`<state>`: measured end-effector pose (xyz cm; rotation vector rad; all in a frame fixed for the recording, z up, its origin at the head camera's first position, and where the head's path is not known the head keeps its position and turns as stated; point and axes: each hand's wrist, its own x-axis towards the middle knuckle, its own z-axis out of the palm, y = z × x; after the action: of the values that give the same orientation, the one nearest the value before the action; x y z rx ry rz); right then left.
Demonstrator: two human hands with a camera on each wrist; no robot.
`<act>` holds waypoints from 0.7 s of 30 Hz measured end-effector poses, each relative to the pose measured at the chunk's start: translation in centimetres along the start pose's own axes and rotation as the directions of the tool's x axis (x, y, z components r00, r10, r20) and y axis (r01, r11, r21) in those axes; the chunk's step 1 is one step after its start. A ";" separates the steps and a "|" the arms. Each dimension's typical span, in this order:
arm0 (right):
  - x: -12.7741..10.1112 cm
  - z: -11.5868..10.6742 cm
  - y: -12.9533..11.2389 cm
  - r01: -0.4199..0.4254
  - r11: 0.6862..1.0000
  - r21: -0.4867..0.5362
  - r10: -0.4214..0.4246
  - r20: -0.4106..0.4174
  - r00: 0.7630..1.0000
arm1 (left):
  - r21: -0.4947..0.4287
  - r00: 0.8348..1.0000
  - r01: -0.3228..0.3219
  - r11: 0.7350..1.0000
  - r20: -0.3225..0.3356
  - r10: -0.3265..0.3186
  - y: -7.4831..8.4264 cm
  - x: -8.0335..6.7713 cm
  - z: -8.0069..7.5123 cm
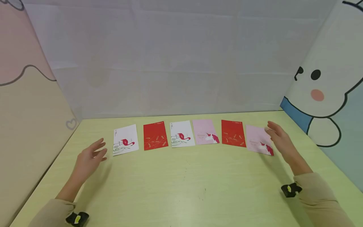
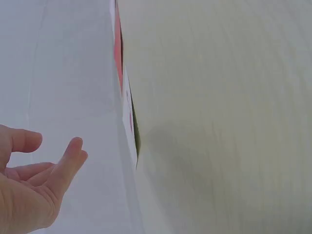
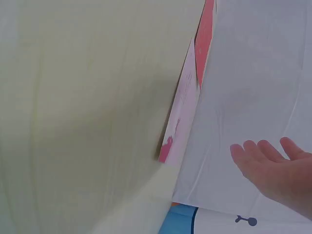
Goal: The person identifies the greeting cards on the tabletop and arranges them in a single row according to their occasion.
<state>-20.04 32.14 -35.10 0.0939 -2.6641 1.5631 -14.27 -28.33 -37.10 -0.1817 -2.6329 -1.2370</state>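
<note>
Several cards lie in a row on the pale green table (image 1: 181, 183). From the left: a white flamingo card (image 1: 125, 139), a red card (image 1: 155, 135), another white flamingo card (image 1: 181, 134), a pink unicorn card (image 1: 205, 131), a second red card (image 1: 233, 133) and a second pink unicorn card (image 1: 258, 139). My left hand (image 1: 90, 159) hovers open just left of the first white card, holding nothing. My right hand (image 1: 279, 138) hovers open at the right edge of the last pink card (image 3: 180, 114). In the left wrist view the left hand (image 2: 34, 187) is relaxed beside the white card's edge (image 2: 130, 122).
A white backdrop (image 1: 175, 56) stands behind the cards. A cartoon-printed panel (image 1: 326, 85) walls the right side and a pink and beige panel (image 1: 25, 104) the left. Bare tabletop stretches in front of the row.
</note>
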 end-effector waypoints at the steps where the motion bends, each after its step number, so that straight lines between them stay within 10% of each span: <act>1: 0.0 0.1 0.0 -0.019 0.998 0.065 0.019 0.006 1.000 | -0.079 0.999 0.031 0.996 0.012 -0.030 -0.6 0.1 0.0; 10: 0.2 1.3 -0.2 -0.235 0.822 0.519 0.189 0.141 0.972 | -0.574 0.976 0.214 0.791 0.087 -0.201 -8.2 1.0 0.3; 14: 0.1 2.5 -0.7 -0.268 0.765 0.586 0.195 0.186 0.963 | -0.638 0.963 0.264 0.724 0.136 -0.231 -6.6 0.6 -0.1; 21: 0.4 5.8 -2.0 -0.296 0.660 0.690 0.175 0.242 0.954 | -0.611 0.937 0.345 0.713 0.187 -0.294 -2.0 -0.4 -1.2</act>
<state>-20.33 26.11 -36.15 -0.1201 -2.0129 2.7172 -14.09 -30.48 -37.96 0.1389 -2.2405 -2.2631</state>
